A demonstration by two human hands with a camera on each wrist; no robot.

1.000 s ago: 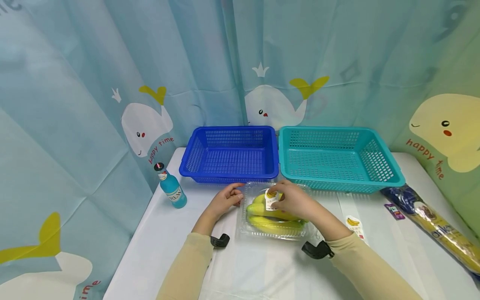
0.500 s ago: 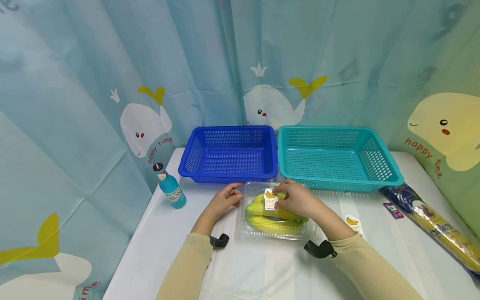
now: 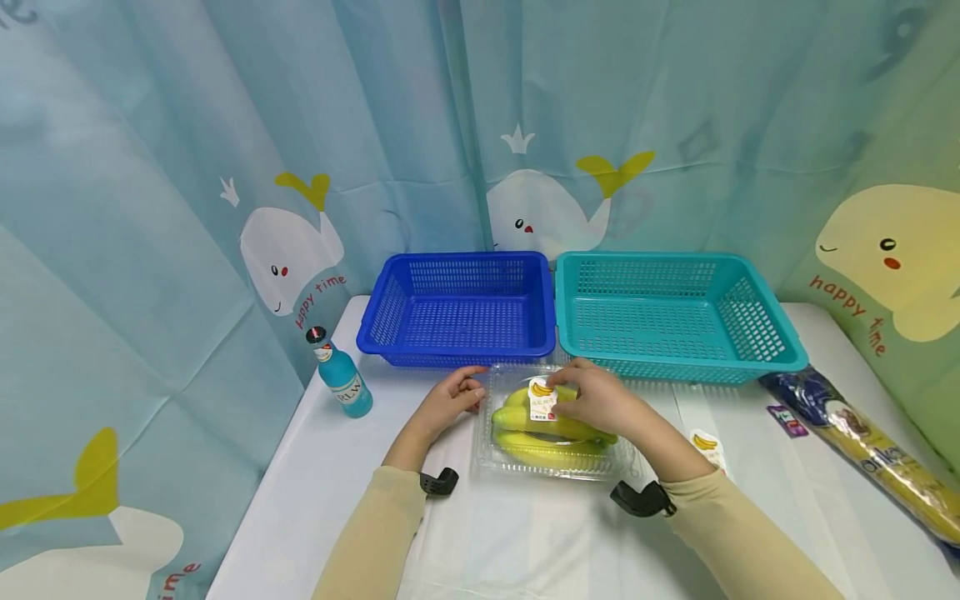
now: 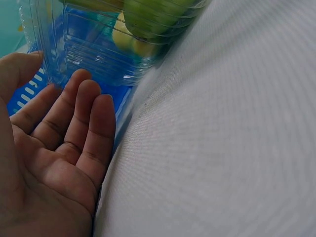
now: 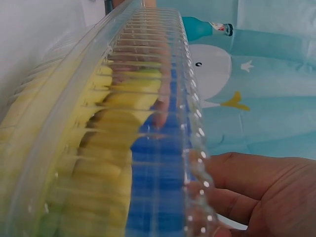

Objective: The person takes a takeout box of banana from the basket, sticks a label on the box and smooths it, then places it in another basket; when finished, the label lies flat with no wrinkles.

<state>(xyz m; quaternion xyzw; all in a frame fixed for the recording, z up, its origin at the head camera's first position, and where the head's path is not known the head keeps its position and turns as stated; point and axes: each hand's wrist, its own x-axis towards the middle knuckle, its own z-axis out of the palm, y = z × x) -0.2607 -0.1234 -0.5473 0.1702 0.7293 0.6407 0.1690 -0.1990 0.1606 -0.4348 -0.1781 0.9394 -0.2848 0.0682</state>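
A clear plastic clamshell box (image 3: 585,475) holding yellow bananas (image 3: 517,421) sits on the white table, its lid down. On its lid lies a white label (image 3: 542,402) with a banana picture. My right hand (image 3: 603,404) reaches over the box, thumb and index fingertips touching the label's right edge. In the right wrist view, that hand (image 5: 261,192) is partly hidden behind the box's ribbed edge. My left hand (image 3: 447,404) rests at the box's left side. The left wrist view shows this hand (image 4: 59,163) palm up with loosely bent fingers near the plastic wall.
Behind the box stand a blue basket (image 3: 457,354) and a teal basket (image 3: 675,367), side by side. A blue bottle (image 3: 348,387) is at the left. A second banana label (image 3: 707,450), a small purple packet (image 3: 787,422) and a long yellow pasta bag (image 3: 870,446) lie right.
My right fingertips have slid slightly right across the label, uncovering more of it. The left hand and the box hold their places.
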